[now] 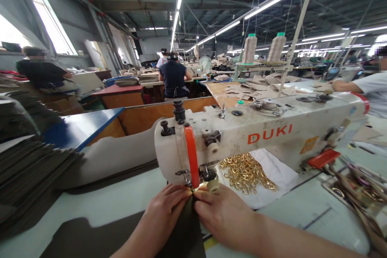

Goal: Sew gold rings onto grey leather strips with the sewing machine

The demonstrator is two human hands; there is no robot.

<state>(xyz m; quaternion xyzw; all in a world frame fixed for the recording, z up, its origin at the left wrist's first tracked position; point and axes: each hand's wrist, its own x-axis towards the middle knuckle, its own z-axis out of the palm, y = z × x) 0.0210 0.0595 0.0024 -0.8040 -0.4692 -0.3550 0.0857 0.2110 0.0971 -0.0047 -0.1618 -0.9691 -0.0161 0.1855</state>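
Note:
Directly in front of me stands a white sewing machine (229, 133) marked DUKI, with a red guard strip at its head. A dark grey-brown fabric piece (187, 234) lies on the table and runs up under the machine's needle area. My left hand (167, 207) is closed, its fingers pressed on the fabric just left of the needle. From the right, my right hand (223, 213) is also closed, fingers curled and pinching at the fabric's edge. The fingertips of both hands nearly meet below the red strip. The needle and stitching point are mostly hidden by the fingers.
Behind the machine arm, gold metal rings (248, 173) are heaped on a white cloth (276, 171). Stacked dark fabric panels (33, 181) rise at left. A tray (347, 193) of small items sits at right. Thread cones (250, 49) stand behind; co-workers (173, 74) sit farther off.

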